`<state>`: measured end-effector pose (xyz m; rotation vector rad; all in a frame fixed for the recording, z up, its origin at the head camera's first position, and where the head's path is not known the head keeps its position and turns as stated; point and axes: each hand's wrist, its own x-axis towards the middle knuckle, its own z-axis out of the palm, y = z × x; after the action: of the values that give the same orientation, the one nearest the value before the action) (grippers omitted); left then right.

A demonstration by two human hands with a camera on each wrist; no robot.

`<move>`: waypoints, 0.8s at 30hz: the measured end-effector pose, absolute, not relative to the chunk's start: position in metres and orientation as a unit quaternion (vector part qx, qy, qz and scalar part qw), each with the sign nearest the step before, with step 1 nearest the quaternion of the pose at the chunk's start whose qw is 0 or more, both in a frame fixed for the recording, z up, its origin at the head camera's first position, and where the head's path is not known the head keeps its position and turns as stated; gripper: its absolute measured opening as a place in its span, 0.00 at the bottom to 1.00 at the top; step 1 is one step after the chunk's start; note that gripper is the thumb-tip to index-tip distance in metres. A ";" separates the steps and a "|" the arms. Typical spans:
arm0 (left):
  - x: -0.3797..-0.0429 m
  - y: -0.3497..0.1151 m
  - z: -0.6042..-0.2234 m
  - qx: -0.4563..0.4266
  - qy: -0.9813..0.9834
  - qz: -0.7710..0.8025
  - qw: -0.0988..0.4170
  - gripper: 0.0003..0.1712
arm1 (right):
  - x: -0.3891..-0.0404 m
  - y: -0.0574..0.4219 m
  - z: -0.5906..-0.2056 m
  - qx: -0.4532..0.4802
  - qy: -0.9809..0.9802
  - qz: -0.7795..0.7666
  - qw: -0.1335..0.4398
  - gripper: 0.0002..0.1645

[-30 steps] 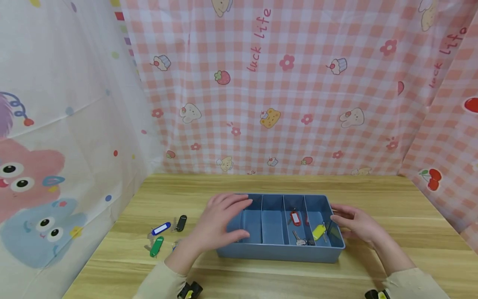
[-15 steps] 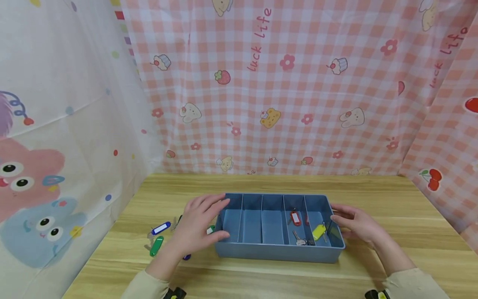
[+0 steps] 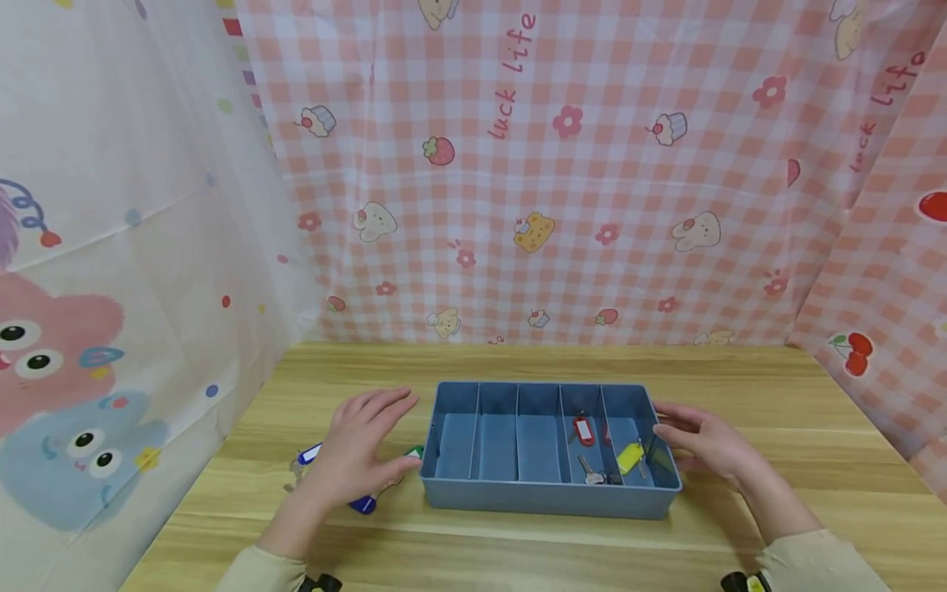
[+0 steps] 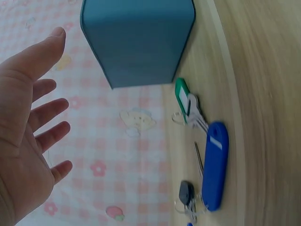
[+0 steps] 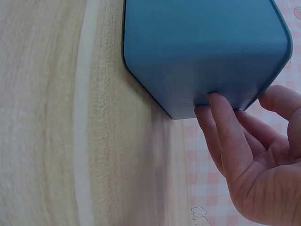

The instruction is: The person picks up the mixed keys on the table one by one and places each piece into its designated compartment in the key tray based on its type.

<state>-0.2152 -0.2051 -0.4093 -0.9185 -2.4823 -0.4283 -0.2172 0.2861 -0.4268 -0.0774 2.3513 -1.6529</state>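
A blue-grey divided box (image 3: 547,498) stands on the table, split into a row of several compartments. My right hand (image 3: 706,444) holds its right end, fingertips on the outer wall and thumb at the rim, as the right wrist view shows. My left hand (image 3: 353,456) is off the box's left end, fingers spread and holding nothing, above some tagged keys. A red key tag (image 3: 584,431) lies in the second compartment from the right, with a loose-looking key (image 3: 592,472) near it. The rightmost compartment holds a yellow key tag (image 3: 630,458). The left compartments show bare floors.
Left of the box lie a blue key tag (image 4: 215,165), a green key tag (image 4: 181,96) and a black-headed key (image 4: 186,192). Another blue tag (image 3: 311,453) is partly hidden behind my left hand. A pink checked cloth (image 3: 459,205) hangs behind the wooden table (image 3: 562,555).
My left hand has moved left, away from over the box's left compartments to above the keys beside it. The right hand has stayed at the box's right end.
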 end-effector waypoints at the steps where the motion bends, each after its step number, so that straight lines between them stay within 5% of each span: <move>1: -0.215 -0.207 -0.410 -0.332 -0.902 -0.157 0.228 0.46 | -0.217 0.286 -0.427 -0.027 0.810 -0.570 0.132 0.40; 24: -0.217 -0.268 -0.419 -0.303 -0.893 -0.235 0.237 0.43 | -0.217 0.286 -0.425 -0.021 0.815 -0.564 0.135 0.39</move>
<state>-0.2168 -0.2681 -0.4188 -0.8309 -2.4466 -0.6442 -0.2174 0.2861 -0.4252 -0.0612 2.3601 -1.6337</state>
